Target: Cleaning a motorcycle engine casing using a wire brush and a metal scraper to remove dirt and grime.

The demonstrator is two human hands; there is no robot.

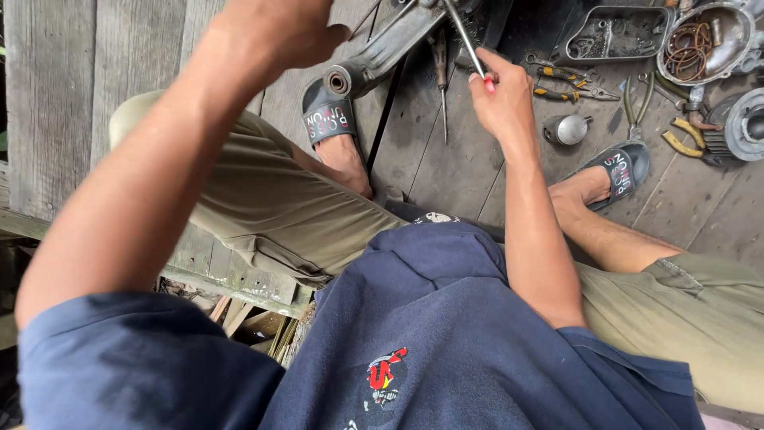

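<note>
My right hand [501,95] is closed around the red-tipped handle of a long metal tool [461,36] whose shaft slants up to the top edge. My left hand [274,28] is raised near the top edge, fingers curled; whether it holds anything is hidden. Between the hands lies a grey metal arm with a round bushing end [350,78], reaching up toward a dark machine part at the top.
A screwdriver [442,80] lies on the wooden floor boards. Pliers [565,84], a small metal cap [567,129], yellow-handled cutters [684,139], a metal engine cover [617,33] and a bowl-shaped cover with rubber rings [704,44] lie at right. My feet wear dark sandals [328,119].
</note>
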